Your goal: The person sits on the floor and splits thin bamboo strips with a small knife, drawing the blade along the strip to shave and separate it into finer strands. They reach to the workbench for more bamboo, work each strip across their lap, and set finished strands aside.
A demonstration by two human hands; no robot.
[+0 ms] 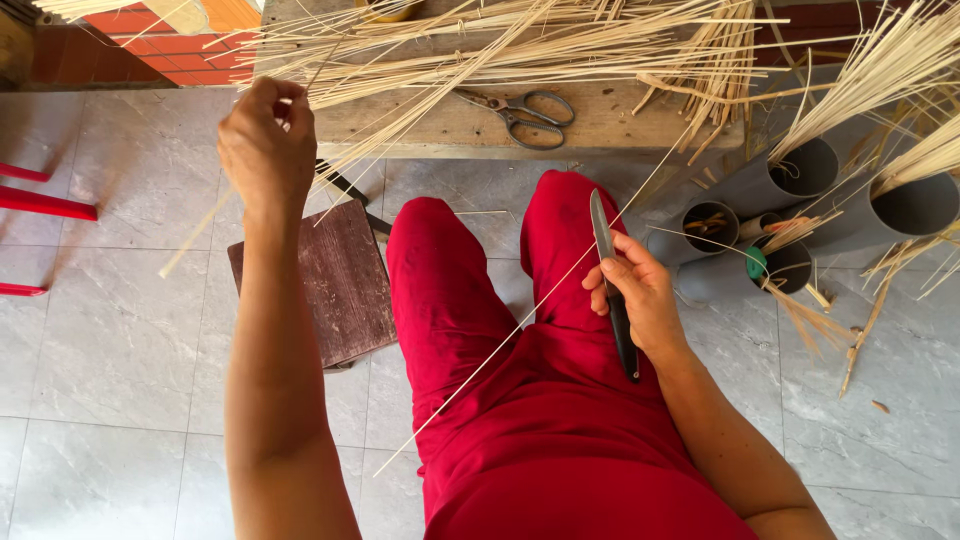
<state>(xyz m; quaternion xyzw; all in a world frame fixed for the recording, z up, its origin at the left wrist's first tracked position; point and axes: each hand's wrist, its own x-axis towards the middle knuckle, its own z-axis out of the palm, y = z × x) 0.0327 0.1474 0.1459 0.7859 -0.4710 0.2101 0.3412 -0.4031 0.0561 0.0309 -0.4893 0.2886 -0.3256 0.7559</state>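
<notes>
Grey plastic tubes [915, 205]: hold bundled pale bamboo slivers [890, 70].
Left hand [265, 145]: pinched shut on slivers at wooden bench [450, 125].
Right hand [640, 295]: gripping long dark-handled knife [612, 280].

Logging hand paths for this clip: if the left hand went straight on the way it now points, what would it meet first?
The left hand is raised toward the wooden bench, fingers closed on thin straw strips. Straight on, it would probably meet more of that heap first, then the bench edge; depth is unclear.
</notes>
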